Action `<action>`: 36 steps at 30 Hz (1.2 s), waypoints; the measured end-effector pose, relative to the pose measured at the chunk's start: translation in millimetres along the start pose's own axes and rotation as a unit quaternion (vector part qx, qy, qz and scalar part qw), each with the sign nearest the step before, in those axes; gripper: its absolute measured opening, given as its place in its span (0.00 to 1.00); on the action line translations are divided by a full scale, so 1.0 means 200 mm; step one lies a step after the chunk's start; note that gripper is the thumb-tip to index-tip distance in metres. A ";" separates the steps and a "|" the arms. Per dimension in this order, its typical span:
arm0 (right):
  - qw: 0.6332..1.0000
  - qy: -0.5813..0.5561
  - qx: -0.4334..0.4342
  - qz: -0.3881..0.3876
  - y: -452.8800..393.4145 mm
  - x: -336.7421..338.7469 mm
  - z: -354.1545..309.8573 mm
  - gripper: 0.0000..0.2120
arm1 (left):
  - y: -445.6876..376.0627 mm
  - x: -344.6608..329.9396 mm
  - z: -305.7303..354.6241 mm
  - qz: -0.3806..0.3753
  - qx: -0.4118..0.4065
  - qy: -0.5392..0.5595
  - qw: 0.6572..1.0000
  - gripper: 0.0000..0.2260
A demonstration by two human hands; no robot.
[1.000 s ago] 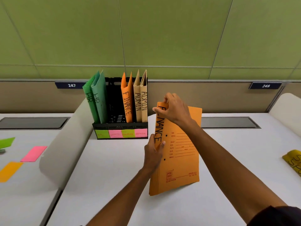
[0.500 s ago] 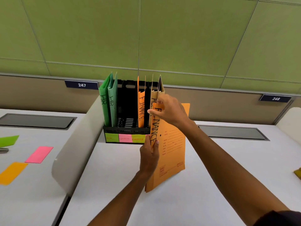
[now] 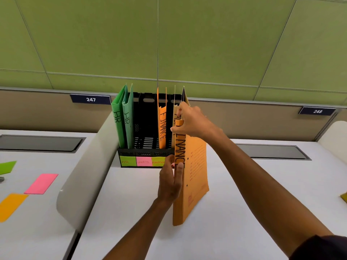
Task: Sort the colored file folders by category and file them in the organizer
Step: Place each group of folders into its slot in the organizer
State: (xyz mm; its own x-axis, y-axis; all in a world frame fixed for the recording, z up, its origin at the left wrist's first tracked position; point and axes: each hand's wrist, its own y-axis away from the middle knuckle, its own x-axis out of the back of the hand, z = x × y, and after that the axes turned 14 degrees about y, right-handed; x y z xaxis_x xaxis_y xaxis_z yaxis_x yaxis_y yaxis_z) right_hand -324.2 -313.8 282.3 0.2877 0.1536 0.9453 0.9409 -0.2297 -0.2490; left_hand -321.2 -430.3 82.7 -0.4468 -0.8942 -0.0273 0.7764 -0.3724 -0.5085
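Observation:
An orange folder (image 3: 195, 171) marked FINANCE stands upright just in front of the black organizer (image 3: 144, 153). My right hand (image 3: 191, 121) grips its top edge. My left hand (image 3: 170, 177) holds its spine lower down, thumb on the lettering. In the organizer stand two green HR folders (image 3: 123, 119) at the left, another orange FINANCE folder (image 3: 161, 126) in the third slot, and tan ADMIN folders (image 3: 176, 111) at the right, partly hidden by my right hand. Coloured labels (image 3: 142, 161) on the front read HR, SPORTS, FINANCE.
A curved white divider (image 3: 88, 166) runs along the left of the desk. Beyond it lie pink (image 3: 41, 183), orange (image 3: 11, 205) and green (image 3: 7, 166) sticky sheets. A yellow folder's corner (image 3: 344, 197) shows at the right edge. A green wall panel rises behind the organizer.
Both hands have carried the orange FINANCE folder up and to the left toward the organizer and turned it more edge-on. The view has tilted upward.

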 end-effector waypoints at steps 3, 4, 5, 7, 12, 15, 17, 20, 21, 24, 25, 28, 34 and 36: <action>0.998 0.045 -0.009 -0.050 -0.02 0.07 0.00 0.19 | -0.01 0.02 -0.01 0.019 0.002 -0.005 1.000 0.17; 0.995 0.079 -0.007 -0.056 -0.02 0.09 0.00 0.16 | -0.01 0.03 -0.01 0.029 0.001 -0.003 1.000 0.18; 0.993 0.101 -0.009 -0.059 -0.03 0.11 0.01 0.14 | -0.02 0.04 -0.01 0.038 0.001 -0.002 0.999 0.19; 0.992 0.111 -0.017 -0.062 -0.04 0.15 0.02 0.14 | -0.03 0.06 -0.02 0.048 0.011 0.002 0.999 0.21; 0.995 0.089 0.013 -0.053 -0.01 0.26 0.05 0.09 | -0.06 0.13 -0.07 0.069 0.053 -0.017 0.996 0.23; 0.994 0.082 0.060 -0.038 0.02 0.35 0.04 0.05 | -0.06 0.18 -0.13 0.060 0.094 -0.038 0.993 0.19; 0.994 0.066 0.087 -0.027 0.04 0.42 0.02 0.05 | -0.06 0.22 -0.18 0.039 0.108 -0.065 0.991 0.15; 0.991 0.042 0.129 -0.011 0.07 0.55 -0.03 0.05 | -0.05 0.28 -0.27 0.004 0.123 -0.119 0.985 0.11; 0.989 0.036 0.140 -0.011 0.07 0.58 -0.05 0.06 | -0.04 0.30 -0.30 -0.005 0.130 -0.140 0.982 0.12; 0.985 -0.008 0.171 -0.039 0.10 0.68 -0.10 0.07 | -0.01 0.35 -0.35 -0.020 0.171 -0.179 0.969 0.15; 0.982 -0.028 0.180 -0.053 0.10 0.70 -0.12 0.07 | 0.00 0.36 -0.36 -0.026 0.188 -0.185 0.964 0.16; 0.973 -0.074 0.204 -0.077 0.10 0.76 -0.16 0.06 | 0.01 0.37 -0.38 -0.050 0.202 -0.196 0.958 0.18; 0.962 -0.108 0.240 -0.077 0.02 0.76 -0.24 0.10 | -0.05 0.41 -0.38 -0.052 0.165 -0.172 0.970 0.20; 0.962 -0.112 0.243 -0.059 -0.02 0.74 -0.26 0.09 | -0.07 0.43 -0.38 -0.025 0.172 -0.152 0.973 0.17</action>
State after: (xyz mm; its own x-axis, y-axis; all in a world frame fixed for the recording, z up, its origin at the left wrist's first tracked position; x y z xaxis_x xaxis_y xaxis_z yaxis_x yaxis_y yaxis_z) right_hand -295.0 -339.7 433.8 0.1531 0.3668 0.9176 0.9265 0.2696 -0.2624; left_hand -405.2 -483.5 21.6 -0.3763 -0.8852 0.2736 0.8829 -0.4321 -0.1838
